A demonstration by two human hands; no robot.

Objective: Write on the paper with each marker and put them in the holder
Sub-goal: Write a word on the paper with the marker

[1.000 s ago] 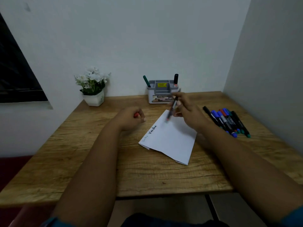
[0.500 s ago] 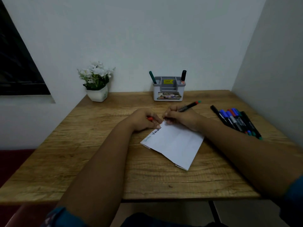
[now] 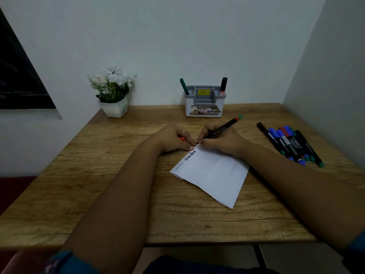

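Two arms: reaching in from the near edge over the table (image 3: 118,194), both hands meeting at the paper's far corner.
Paper (image 3: 213,175): lying folded near the middle, turned at a slant, with two words already running along its left edge.
Left hand (image 3: 173,140): resting on the table beside the paper's far left corner, fingers curling round a red cap (image 3: 182,138).
Right hand (image 3: 223,143): sitting on the paper's far edge, fingers pinching the marker (image 3: 221,129) low on the barrel.
Marker axis: slanting from the tip, down at the far corner of the paper just right of the left fingertips, up and away to the far right.
Key relation: the tip is pointing at the bare sheet just beyond the second word, so the right hand looks to be about to write the next one.
Waiting markers (image 3: 290,143): lying bunched to the right, well apart from the paper.
Holder (image 3: 205,101): standing far, by the wall, two markers in it already.
Plant (image 3: 114,93): sitting far left.
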